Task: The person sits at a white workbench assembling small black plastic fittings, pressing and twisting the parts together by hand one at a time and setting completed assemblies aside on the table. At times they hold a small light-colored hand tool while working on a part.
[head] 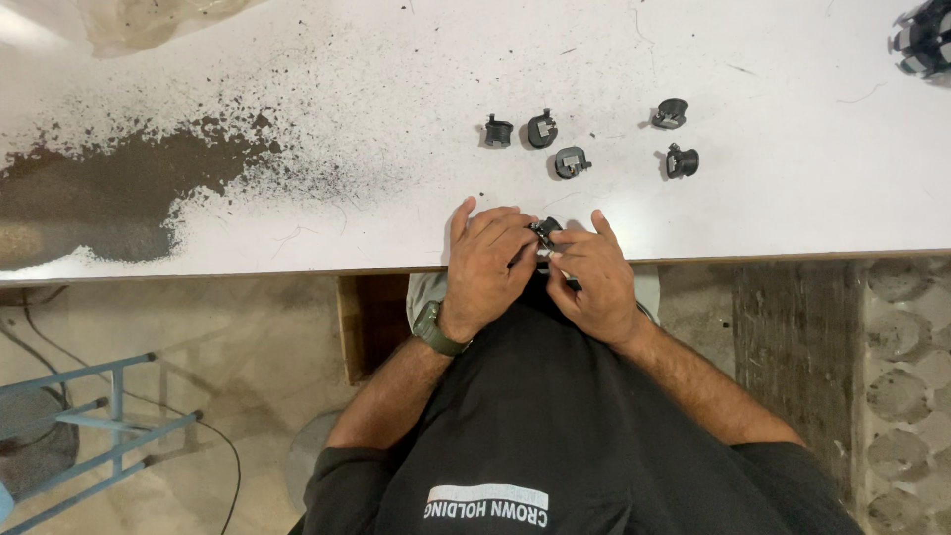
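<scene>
1. The left hand, a dark green watch on its wrist, curls its fingers closed around a small black round plastic part at the near edge of the white bench.
2. The right hand pinches the same part from the other side, fingertips closed on it; what exactly they grip is hidden.
3. The part sits right over the near edge, so a slip could probably drop it to the floor.
4. Five more black parts lie just beyond the hands.
5. Dark powder spreads over the bench's left side; one larger black slotted piece sits at the far right corner.
</scene>
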Action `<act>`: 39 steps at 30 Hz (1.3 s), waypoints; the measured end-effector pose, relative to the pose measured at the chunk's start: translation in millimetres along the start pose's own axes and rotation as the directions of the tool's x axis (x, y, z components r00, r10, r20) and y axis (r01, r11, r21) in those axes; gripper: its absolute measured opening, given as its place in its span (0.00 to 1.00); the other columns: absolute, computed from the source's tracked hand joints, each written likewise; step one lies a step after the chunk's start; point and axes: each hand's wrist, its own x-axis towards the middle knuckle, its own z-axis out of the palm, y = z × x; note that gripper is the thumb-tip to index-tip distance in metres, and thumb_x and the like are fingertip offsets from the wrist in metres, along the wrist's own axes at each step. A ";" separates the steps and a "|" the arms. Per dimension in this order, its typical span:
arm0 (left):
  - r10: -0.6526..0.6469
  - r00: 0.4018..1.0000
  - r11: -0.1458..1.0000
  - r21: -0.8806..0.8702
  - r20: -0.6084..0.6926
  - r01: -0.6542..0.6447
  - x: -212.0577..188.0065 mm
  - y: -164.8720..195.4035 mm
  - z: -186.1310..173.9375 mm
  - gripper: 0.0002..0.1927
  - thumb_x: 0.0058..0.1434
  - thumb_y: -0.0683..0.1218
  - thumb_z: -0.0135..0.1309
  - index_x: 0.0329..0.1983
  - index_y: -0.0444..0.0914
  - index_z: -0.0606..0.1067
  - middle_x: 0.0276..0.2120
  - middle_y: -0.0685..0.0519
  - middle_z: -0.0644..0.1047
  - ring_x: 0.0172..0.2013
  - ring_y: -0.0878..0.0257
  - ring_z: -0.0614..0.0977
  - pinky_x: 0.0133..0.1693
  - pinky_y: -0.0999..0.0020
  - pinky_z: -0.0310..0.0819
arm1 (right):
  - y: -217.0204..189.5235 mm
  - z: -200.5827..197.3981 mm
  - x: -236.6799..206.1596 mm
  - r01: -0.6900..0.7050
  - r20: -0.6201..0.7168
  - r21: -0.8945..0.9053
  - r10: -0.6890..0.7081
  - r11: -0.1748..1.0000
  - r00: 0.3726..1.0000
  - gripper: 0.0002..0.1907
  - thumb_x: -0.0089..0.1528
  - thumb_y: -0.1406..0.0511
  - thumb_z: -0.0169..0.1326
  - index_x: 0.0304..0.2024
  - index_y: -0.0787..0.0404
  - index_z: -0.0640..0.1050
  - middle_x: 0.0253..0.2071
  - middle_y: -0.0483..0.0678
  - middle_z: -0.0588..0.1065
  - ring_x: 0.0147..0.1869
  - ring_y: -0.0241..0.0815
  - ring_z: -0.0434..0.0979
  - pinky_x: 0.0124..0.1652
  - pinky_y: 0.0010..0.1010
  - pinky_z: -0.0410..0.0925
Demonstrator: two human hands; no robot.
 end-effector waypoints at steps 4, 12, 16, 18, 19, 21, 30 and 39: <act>-0.003 1.000 1.000 -0.006 0.009 0.003 0.1 -0.8 0.0 0.05 0.60 0.41 0.61 0.38 0.41 0.79 0.47 0.57 0.81 0.57 0.58 0.77 0.69 0.46 0.51 | 1.0 1.0 -0.6 0.008 0.006 -0.013 -0.008 1.000 1.000 0.17 0.56 0.79 0.63 0.42 0.61 0.73 0.40 0.50 0.76 0.58 0.50 0.80 0.72 0.58 0.58; 0.010 1.000 1.000 -0.010 0.018 -0.010 -0.5 -1.2 -0.6 0.05 0.60 0.41 0.61 0.40 0.40 0.79 0.48 0.57 0.81 0.57 0.59 0.77 0.70 0.46 0.50 | -0.8 3.4 2.6 0.014 -0.035 -0.037 -0.015 0.999 0.999 0.16 0.56 0.79 0.63 0.41 0.62 0.74 0.40 0.51 0.76 0.57 0.50 0.80 0.71 0.56 0.60; 0.035 0.999 0.999 0.014 0.032 -0.036 0.0 -2.1 -0.4 0.05 0.60 0.40 0.60 0.39 0.41 0.79 0.48 0.57 0.81 0.57 0.58 0.78 0.70 0.46 0.50 | -0.3 2.3 7.3 0.013 -0.015 -0.062 -0.014 0.998 1.000 0.16 0.55 0.79 0.63 0.42 0.62 0.75 0.41 0.52 0.76 0.55 0.51 0.80 0.71 0.56 0.61; 0.029 0.999 1.000 0.008 0.020 -0.029 -0.2 -1.2 -0.5 0.05 0.60 0.40 0.60 0.39 0.41 0.78 0.47 0.57 0.81 0.57 0.58 0.78 0.70 0.47 0.50 | -1.3 0.9 9.5 0.001 -0.026 -0.053 -0.002 0.999 1.000 0.15 0.56 0.79 0.63 0.42 0.63 0.74 0.42 0.52 0.76 0.56 0.52 0.79 0.71 0.55 0.61; 0.025 1.000 1.000 0.007 0.011 -0.026 0.0 -0.6 -0.4 0.05 0.60 0.40 0.60 0.38 0.41 0.78 0.47 0.57 0.81 0.57 0.58 0.79 0.71 0.47 0.50 | -1.6 -0.5 10.6 -0.003 -0.032 -0.047 0.001 0.999 0.999 0.15 0.57 0.79 0.63 0.42 0.63 0.74 0.43 0.52 0.76 0.57 0.53 0.79 0.71 0.55 0.62; 0.002 1.000 1.000 -0.017 -0.005 -0.002 -0.3 1.8 0.0 0.07 0.59 0.40 0.61 0.41 0.40 0.77 0.46 0.56 0.81 0.56 0.57 0.79 0.70 0.48 0.51 | -2.2 -7.1 11.7 0.000 -0.002 0.030 0.001 1.000 1.000 0.15 0.57 0.79 0.61 0.44 0.64 0.74 0.46 0.53 0.76 0.56 0.52 0.78 0.71 0.57 0.61; -0.003 0.999 1.000 0.025 -0.043 0.004 -0.3 4.5 -0.9 0.23 0.59 0.40 0.63 0.58 0.34 0.75 0.38 0.55 0.78 0.46 0.59 0.79 0.68 0.47 0.56 | 0.5 -25.0 20.3 -0.157 0.068 -0.219 0.176 0.963 0.982 0.18 0.57 0.64 0.68 0.49 0.60 0.81 0.45 0.50 0.72 0.63 0.53 0.70 0.73 0.63 0.43; 0.088 0.991 0.982 0.178 -0.103 -0.068 1.9 8.1 -6.7 0.09 0.61 0.40 0.63 0.43 0.39 0.77 0.38 0.52 0.75 0.44 0.54 0.78 0.65 0.47 0.66 | 8.1 -13.4 19.6 -0.162 0.097 -0.294 0.198 0.942 0.975 0.18 0.55 0.62 0.71 0.45 0.60 0.82 0.45 0.48 0.72 0.63 0.50 0.69 0.75 0.64 0.41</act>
